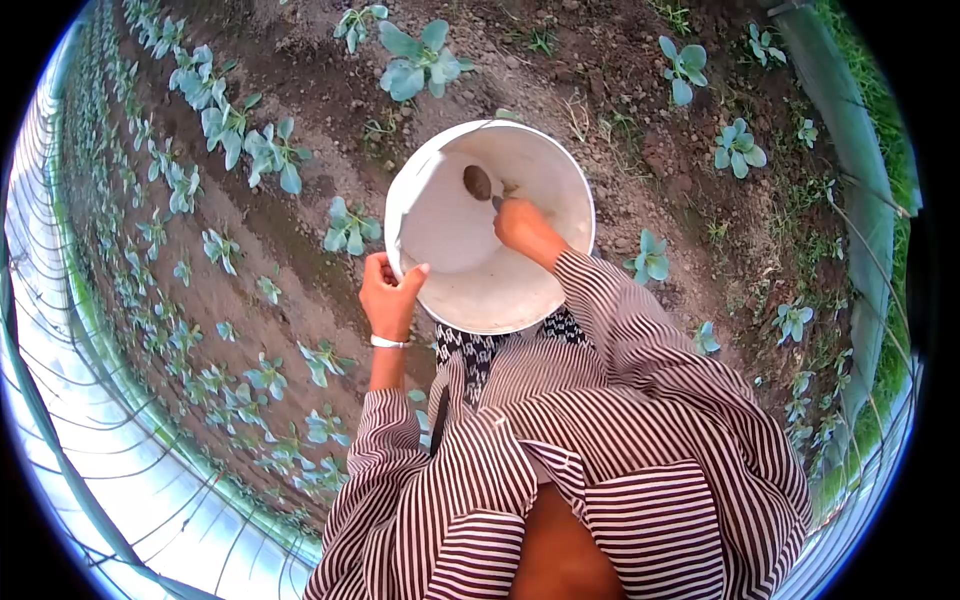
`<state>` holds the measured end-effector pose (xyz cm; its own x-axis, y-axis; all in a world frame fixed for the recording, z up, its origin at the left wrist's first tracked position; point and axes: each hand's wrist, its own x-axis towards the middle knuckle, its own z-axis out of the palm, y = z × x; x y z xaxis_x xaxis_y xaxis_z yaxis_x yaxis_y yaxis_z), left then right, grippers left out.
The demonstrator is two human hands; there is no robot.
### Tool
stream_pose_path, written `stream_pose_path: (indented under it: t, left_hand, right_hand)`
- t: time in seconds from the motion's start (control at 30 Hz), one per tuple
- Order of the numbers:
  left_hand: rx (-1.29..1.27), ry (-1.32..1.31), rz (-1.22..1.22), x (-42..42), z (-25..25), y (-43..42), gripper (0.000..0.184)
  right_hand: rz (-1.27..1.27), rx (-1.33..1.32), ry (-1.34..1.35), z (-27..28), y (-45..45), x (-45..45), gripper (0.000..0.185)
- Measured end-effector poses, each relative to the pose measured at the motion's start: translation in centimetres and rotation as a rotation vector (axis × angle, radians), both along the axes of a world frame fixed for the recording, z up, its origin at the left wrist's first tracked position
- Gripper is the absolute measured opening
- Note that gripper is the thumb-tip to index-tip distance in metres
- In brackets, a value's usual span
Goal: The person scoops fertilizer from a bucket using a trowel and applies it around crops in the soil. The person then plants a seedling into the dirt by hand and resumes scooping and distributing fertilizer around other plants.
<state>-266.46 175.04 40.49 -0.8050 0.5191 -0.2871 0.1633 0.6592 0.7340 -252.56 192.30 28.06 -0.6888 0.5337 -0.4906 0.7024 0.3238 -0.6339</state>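
Note:
A white bucket (490, 300) is in front of my body, with whitish contents (440, 220) inside. My left hand (388, 298) grips the bucket's left rim, its thumb on the edge and the other fingers curled outside. Inside the bucket, my right hand (524, 228) is closed round the handle of a spoon (477, 183). The brownish bowl of the spoon lies up and to the left of my fingers. Whether it carries anything is too small to tell.
Leafy green plants (422, 62) grow in rows in brown soil (300, 60) on both sides. More seedlings (740, 148) stand at the right. A greenish sheet wall (850, 130) borders the right side, and a pale curved cover (150, 480) the left.

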Motion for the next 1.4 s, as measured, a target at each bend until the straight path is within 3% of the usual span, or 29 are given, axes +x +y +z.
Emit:
stream_pose_path:
  t: [0.13,0.23,0.33,0.43,0.53,0.63,0.67,0.77,1.03,1.07,1.17,1.3,1.4]
  left_hand:
    - [-0.144,0.038,-0.199,-7.0,1.9,3.9,0.04]
    - [-0.169,0.033,-0.27,-12.0,2.4,4.2,0.039]
    - [-0.177,0.023,-0.266,-16.9,2.5,5.5,0.035]
    - [-0.211,0.035,-0.218,-21.3,1.4,6.4,0.036]
    - [-0.161,0.034,-0.173,-25.8,0.9,7.4,0.033]
    - [-0.149,-0.006,-0.089,-29.0,2.0,8.5,0.03]
    - [-0.111,0.018,-0.076,-29.5,2.2,9.3,0.029]
    - [-0.07,-0.07,-0.035,-32.2,2.6,10.1,0.024]
    - [0.001,-0.222,0.009,-38.3,0.7,14.6,0.027]
    - [-0.08,-0.255,-0.016,-41.9,-2.2,14.0,0.029]
    - [-0.092,-0.334,-0.073,-45.1,-4.1,15.6,0.029]
    - [-0.104,-0.371,-0.124,-49.0,-4.7,16.9,0.03]
    - [-0.151,-0.359,-0.211,-52.3,-5.2,17.4,0.033]
  right_hand:
    - [-0.019,0.194,0.068,-12.5,-2.4,-9.1,0.032]
    - [-0.182,0.131,0.078,-6.3,-2.1,-12.6,0.031]
    - [-0.359,-0.068,0.058,-4.5,-2.1,-15.8,0.029]
    - [-0.484,-0.472,0.144,-1.7,-1.2,-18.0,0.028]
    - [-0.14,-0.081,0.451,-2.0,-1.0,-20.0,0.028]
    - [-0.247,-0.397,0.46,1.8,1.1,-21.1,0.029]
    - [-0.124,-0.232,0.515,2.8,1.9,-20.9,0.031]
    - [-0.284,-0.415,0.467,6.0,2.5,-20.3,0.033]
    - [-0.636,-0.582,0.51,10.3,2.6,-19.9,0.032]
    - [-0.679,-0.553,0.539,10.0,2.2,-20.1,0.031]
    - [-0.926,-0.568,0.49,11.3,1.3,-21.1,0.027]
    - [-1.32,-0.687,0.525,9.0,-1.3,-23.6,0.021]
    - [-1.407,-0.582,0.499,6.7,-1.9,-25.5,0.021]
